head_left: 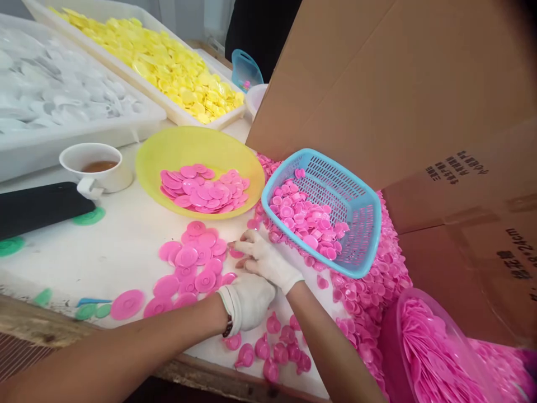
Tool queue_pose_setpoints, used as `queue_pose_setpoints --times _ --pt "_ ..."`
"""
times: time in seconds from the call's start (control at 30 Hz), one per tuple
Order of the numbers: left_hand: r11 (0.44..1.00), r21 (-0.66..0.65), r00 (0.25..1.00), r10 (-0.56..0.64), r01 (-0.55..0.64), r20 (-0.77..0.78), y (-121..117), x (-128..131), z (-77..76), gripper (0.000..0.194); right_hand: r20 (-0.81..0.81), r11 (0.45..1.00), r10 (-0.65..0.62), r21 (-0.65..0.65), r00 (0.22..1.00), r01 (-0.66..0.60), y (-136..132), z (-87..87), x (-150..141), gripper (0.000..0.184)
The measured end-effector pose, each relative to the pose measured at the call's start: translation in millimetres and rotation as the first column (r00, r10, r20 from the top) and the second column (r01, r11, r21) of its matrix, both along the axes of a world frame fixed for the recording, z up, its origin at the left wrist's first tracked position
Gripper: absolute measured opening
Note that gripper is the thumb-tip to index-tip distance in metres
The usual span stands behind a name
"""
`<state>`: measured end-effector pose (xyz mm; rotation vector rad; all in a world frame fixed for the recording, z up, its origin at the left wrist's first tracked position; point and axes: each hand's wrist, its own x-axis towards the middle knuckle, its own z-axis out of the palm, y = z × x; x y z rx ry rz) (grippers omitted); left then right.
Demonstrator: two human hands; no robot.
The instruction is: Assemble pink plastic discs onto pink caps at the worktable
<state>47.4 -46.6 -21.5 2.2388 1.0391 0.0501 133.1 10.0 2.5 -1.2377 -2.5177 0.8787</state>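
Observation:
My left hand (250, 301), in a white glove with bare fingertips, is curled closed over the table near the front edge; what it holds, if anything, is hidden. Just beyond it, my right hand (268, 261), gloved the same way, reaches leftward with fingers apart, its tips beside a pink disc (235, 253). To the left lie several overlapping pink toy plates (187, 256). Below the hands are several small pink toy pots (280, 352) with spouts. A blue basket (364, 229) holding pink toy cups (308, 215) stands beyond my right hand.
A yellow bowl (151, 151) holds more pink plates. A white cup (119, 176) of brown liquid stands beside a black object (42, 207). White trays hold yellow pieces (168, 67) and white pieces (54, 84). Cardboard (356, 84), loose pink pieces and a pink tub (392, 336) line the right.

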Motion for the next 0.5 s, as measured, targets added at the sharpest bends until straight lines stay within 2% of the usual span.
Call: queue_pose_setpoints --times 0.1,0.2,0.27,0.33,0.37,0.43,0.5 --pt "0.998 0.013 0.997 -0.068 0.069 -0.042 3.3 -2.4 6.4 0.033 0.075 0.999 0.031 0.035 0.997 -0.034 9.7 -1.4 -6.3 0.034" --pt "0.992 -0.011 0.992 -0.124 0.124 0.019 9.8 -4.6 8.0 0.022 0.057 0.993 -0.083 0.09 0.995 0.077 7.3 -5.2 7.2 0.039" --pt "0.996 -0.034 0.993 -0.077 0.08 0.093 14.5 -4.1 4.8 0.019 0.038 0.962 -0.237 0.148 0.971 0.23 -2.4 -5.9 25.5 0.039" --pt "0.998 -0.07 0.979 0.011 0.003 0.206 18.9 -3.3 1.4 0.017 -0.01 0.88 -0.441 0.191 0.898 0.434 -19.2 -3.9 46.6 0.034" --pt "0.991 -0.132 0.964 0.061 -0.028 0.258 21.0 -3.3 1.0 0.017 -0.048 0.826 -0.536 0.177 0.843 0.535 -29.6 -2.1 56.6 0.031" --pt "0.948 -0.315 0.938 0.153 -0.05 0.31 24.5 -4.4 3.5 0.017 -0.12 0.725 -0.68 0.032 0.723 0.688 -51.9 1.8 72.7 0.022" --pt "0.864 -0.499 0.927 0.232 -0.058 0.295 26.7 -6.3 9.7 0.018 -0.151 0.653 -0.756 -0.23 0.637 0.721 -71.7 3.5 81.4 0.017"
